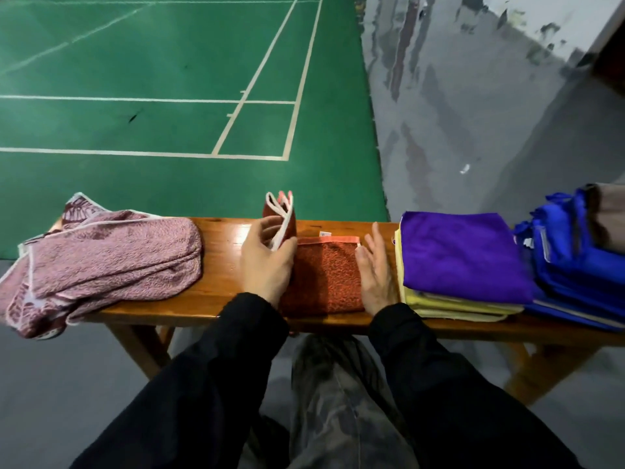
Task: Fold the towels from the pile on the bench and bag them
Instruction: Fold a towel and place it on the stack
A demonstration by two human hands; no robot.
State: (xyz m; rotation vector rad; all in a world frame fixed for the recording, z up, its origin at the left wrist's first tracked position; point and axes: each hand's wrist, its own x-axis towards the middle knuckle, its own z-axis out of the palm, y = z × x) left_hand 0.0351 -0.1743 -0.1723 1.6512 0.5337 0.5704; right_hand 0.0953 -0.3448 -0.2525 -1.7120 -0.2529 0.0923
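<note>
While our left hand (267,262) pinches one white-edged end of the rust-red towel (324,279) and lifts it upright, the rest lies flat on the wooden surface (220,238), its long axis running from us toward the green court (152,79). Our right hand (375,269) rests on the towel's right edge, fingers straight, grip released. We count one crumpled pink towel (108,262) at left, and a purple towel (463,252) atop yellow towels (439,304) whose number we cannot tell. A blue bag (575,258) is cut off at right.
</note>
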